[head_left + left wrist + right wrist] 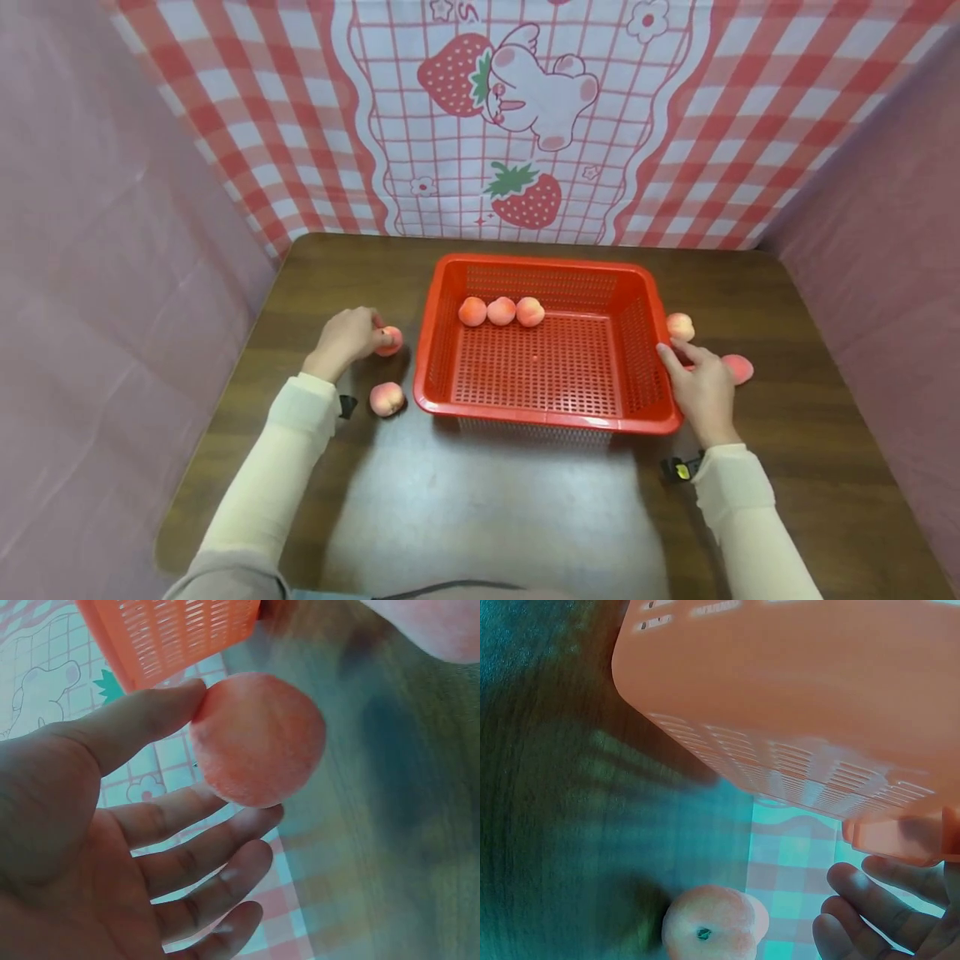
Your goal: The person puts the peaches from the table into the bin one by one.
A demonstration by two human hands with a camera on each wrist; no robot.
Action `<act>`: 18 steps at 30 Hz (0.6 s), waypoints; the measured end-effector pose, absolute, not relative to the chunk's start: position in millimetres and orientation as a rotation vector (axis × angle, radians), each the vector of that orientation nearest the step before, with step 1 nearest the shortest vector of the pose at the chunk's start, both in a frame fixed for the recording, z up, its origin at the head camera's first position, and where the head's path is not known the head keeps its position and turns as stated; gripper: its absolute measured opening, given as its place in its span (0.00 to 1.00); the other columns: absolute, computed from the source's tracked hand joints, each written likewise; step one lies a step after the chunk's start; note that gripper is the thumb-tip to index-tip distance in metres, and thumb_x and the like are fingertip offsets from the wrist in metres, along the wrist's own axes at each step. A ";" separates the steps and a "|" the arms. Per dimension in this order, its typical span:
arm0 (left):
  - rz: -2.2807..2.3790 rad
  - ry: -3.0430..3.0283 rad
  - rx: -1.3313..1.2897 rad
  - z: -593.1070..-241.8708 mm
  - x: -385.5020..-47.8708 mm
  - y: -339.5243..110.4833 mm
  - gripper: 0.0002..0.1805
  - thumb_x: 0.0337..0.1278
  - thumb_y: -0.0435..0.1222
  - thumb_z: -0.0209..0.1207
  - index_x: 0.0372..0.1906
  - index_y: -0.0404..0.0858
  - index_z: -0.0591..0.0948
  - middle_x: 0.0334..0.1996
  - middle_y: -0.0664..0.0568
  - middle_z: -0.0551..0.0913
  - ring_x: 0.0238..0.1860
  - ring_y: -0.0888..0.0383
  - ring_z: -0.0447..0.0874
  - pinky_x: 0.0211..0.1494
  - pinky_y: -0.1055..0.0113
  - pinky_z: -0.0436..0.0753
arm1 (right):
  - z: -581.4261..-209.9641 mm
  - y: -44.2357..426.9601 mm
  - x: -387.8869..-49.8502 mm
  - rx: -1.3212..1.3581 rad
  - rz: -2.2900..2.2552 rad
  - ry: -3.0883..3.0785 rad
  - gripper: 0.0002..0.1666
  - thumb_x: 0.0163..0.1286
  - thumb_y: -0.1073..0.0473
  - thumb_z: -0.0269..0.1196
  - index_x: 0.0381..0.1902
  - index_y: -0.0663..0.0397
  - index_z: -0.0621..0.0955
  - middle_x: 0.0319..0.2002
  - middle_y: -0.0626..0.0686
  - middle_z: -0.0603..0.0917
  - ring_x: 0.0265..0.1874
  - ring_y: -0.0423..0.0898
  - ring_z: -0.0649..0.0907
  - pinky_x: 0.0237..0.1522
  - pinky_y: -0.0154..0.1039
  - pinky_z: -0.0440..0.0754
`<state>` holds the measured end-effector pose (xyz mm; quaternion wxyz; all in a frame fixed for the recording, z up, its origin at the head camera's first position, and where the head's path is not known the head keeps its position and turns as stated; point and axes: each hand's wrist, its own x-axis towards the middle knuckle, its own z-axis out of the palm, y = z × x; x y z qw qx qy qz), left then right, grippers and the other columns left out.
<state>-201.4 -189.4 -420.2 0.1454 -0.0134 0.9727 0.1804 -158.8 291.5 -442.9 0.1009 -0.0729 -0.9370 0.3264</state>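
My left hand (pixel 347 340) pinches a peach (pixel 389 341) between thumb and fingertips, left of the red plastic basket (pixel 536 421). The left wrist view shows this peach (pixel 259 739) at the tips of the thumb and foremost fingers. Another peach (pixel 387 399) lies on the table nearer to me. Three peaches (pixel 501 311) sit in a row at the basket's far left inside. On the right, my right hand (pixel 705 387) holds the basket's right rim, thumb on top and fingers (pixel 885 900) below it; the right wrist view hides the thumb.
Right of the basket, one peach (pixel 680 326) lies beyond my right hand and another pinkish one (pixel 738 368) beside it, partly hidden. The brown wooden table (pixel 810 433) meets a red-and-white checked cloth (pixel 525 108) at the back. Pink curtains (pixel 112 250) hang at both sides.
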 end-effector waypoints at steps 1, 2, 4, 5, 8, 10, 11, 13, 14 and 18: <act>0.533 2.810 -0.046 -419.1 -202.1 -188.7 0.24 0.57 0.51 0.62 0.50 0.36 0.81 0.46 0.42 0.85 0.45 0.45 0.80 0.51 0.52 0.78 | -443.3 291.6 -158.7 -0.211 0.964 -2.762 0.27 0.71 0.48 0.59 0.58 0.64 0.79 0.47 0.70 0.83 0.41 0.63 0.81 0.46 0.55 0.79; 0.546 2.817 -0.053 -418.1 -202.9 -188.1 0.25 0.57 0.51 0.62 0.50 0.36 0.81 0.45 0.42 0.85 0.45 0.45 0.80 0.51 0.52 0.77 | -443.4 291.6 -158.4 -0.209 0.966 -2.759 0.27 0.71 0.48 0.59 0.58 0.64 0.79 0.47 0.70 0.83 0.41 0.63 0.81 0.47 0.56 0.78; 0.573 2.834 -0.060 -416.4 -204.4 -187.0 0.25 0.58 0.50 0.62 0.51 0.35 0.80 0.44 0.42 0.85 0.44 0.45 0.79 0.51 0.52 0.77 | -443.6 291.6 -157.9 -0.211 0.969 -2.755 0.27 0.71 0.48 0.59 0.58 0.64 0.79 0.48 0.70 0.83 0.42 0.63 0.80 0.48 0.57 0.79; 0.587 2.848 -0.061 -415.8 -205.2 -186.5 0.25 0.58 0.49 0.62 0.51 0.35 0.80 0.44 0.42 0.85 0.44 0.45 0.79 0.51 0.52 0.77 | -443.8 291.6 -157.8 -0.212 0.968 -2.756 0.27 0.72 0.48 0.59 0.58 0.64 0.79 0.48 0.70 0.83 0.42 0.63 0.80 0.48 0.57 0.78; 0.644 2.902 -0.056 -415.0 -207.3 -184.9 0.23 0.59 0.47 0.62 0.51 0.34 0.80 0.41 0.42 0.85 0.43 0.45 0.79 0.50 0.52 0.77 | -444.3 291.4 -157.4 -0.211 0.961 -2.755 0.27 0.72 0.48 0.59 0.58 0.63 0.79 0.47 0.70 0.83 0.41 0.63 0.80 0.48 0.57 0.78; 0.681 2.948 -0.046 -414.0 -209.0 -183.2 0.23 0.59 0.47 0.62 0.51 0.34 0.80 0.41 0.42 0.85 0.43 0.45 0.79 0.50 0.52 0.77 | -444.5 291.1 -157.3 -0.210 0.950 -2.751 0.27 0.71 0.48 0.59 0.58 0.63 0.79 0.46 0.70 0.84 0.40 0.62 0.80 0.47 0.56 0.78; 0.699 2.971 -0.041 -413.2 -210.2 -182.1 0.23 0.59 0.47 0.62 0.51 0.34 0.80 0.41 0.42 0.85 0.43 0.45 0.79 0.50 0.52 0.77 | -444.8 291.0 -157.3 -0.211 0.950 -2.745 0.27 0.71 0.49 0.60 0.58 0.63 0.79 0.45 0.69 0.84 0.40 0.62 0.80 0.46 0.55 0.78; 0.733 3.011 -0.033 -410.9 -212.8 -179.3 0.23 0.58 0.47 0.63 0.51 0.35 0.81 0.42 0.42 0.85 0.43 0.44 0.80 0.51 0.51 0.78 | -445.2 290.5 -157.6 -0.210 0.950 -2.729 0.26 0.70 0.50 0.61 0.57 0.63 0.80 0.44 0.69 0.84 0.40 0.62 0.81 0.46 0.55 0.78; 0.752 3.029 -0.028 -409.6 -214.2 -177.7 0.23 0.58 0.48 0.63 0.51 0.35 0.81 0.42 0.42 0.86 0.44 0.44 0.81 0.51 0.51 0.78 | -445.5 290.4 -157.8 -0.210 0.952 -2.721 0.25 0.70 0.50 0.61 0.57 0.63 0.80 0.44 0.69 0.84 0.40 0.63 0.81 0.46 0.55 0.78; 0.845 3.064 -0.011 -403.4 -220.0 -170.4 0.24 0.58 0.49 0.63 0.53 0.36 0.81 0.43 0.42 0.86 0.45 0.45 0.81 0.51 0.50 0.77 | -445.5 289.7 -159.2 -0.208 0.951 -2.706 0.25 0.70 0.51 0.62 0.56 0.64 0.81 0.44 0.70 0.85 0.41 0.64 0.82 0.47 0.56 0.78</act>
